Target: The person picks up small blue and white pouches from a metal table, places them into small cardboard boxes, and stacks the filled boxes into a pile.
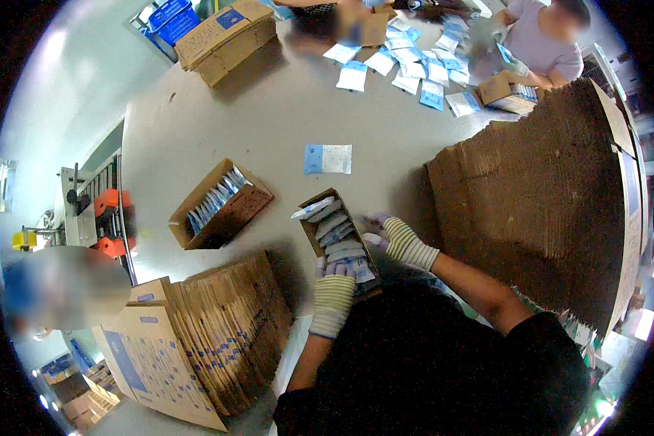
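A small open cardboard box (309, 234) stands in front of me, holding a row of soft white-and-blue packets (334, 227). My left hand (333, 296), in a striped knit glove, lies over the box's near left part. Its outstretched fingers touch the packets; its thumb is hidden. Just right of the box is my right hand (407, 243), gloved the same way, fingers apart and nothing in them. One loose packet (328, 159) lies flat on the table beyond the box. Left of it, a second box (232, 224) of packets sits at a slant.
Flattened cartons form a tall stack (530, 196) at right and another (218, 334) at near left. A large carton (225, 40) stands at far left on the table (218, 123). Across it, a co-worker (541, 40) holds a packet near scattered packets (414, 62) and a filled box (509, 93).
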### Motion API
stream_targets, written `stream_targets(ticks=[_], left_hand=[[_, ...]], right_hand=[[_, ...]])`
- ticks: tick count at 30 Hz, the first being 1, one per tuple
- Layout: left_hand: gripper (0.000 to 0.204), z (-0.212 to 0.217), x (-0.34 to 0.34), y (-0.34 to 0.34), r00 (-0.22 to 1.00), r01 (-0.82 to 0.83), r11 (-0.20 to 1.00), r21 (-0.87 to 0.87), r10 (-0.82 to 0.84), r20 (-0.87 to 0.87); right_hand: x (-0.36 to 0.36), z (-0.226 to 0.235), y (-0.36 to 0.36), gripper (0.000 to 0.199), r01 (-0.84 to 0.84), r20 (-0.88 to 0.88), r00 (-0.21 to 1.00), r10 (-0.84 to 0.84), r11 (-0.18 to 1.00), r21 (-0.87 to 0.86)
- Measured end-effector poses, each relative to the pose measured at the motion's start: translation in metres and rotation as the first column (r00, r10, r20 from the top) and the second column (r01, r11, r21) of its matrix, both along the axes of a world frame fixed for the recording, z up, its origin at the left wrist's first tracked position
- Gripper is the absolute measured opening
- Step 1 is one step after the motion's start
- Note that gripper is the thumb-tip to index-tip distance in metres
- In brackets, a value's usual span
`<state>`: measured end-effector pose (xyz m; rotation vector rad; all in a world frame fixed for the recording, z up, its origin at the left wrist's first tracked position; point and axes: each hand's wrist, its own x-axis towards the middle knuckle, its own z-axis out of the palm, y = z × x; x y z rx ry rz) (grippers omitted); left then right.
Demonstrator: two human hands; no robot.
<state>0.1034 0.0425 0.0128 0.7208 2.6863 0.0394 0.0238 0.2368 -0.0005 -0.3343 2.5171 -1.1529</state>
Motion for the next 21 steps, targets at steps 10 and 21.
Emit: stream_targets(ticks=[10, 21], left_hand=[[0.023, -0.050, -0.034, 0.045, 0.966, -0.095, 0.991, -0.091, 0.069, -0.249], [0.024, -0.007, -0.112, 0.006, 0.876, -0.391, 0.906, 0.161, 0.420, -0.236]], right_hand=[[0.000, -0.005, -0.015, 0.048, -0.058, 0.092, 0.994, 0.053, 0.997, 0.056], [-0.003, -0.024, -0.011, 0.043, -0.055, 0.145, 0.988, 0.058, 0.998, -0.023]])
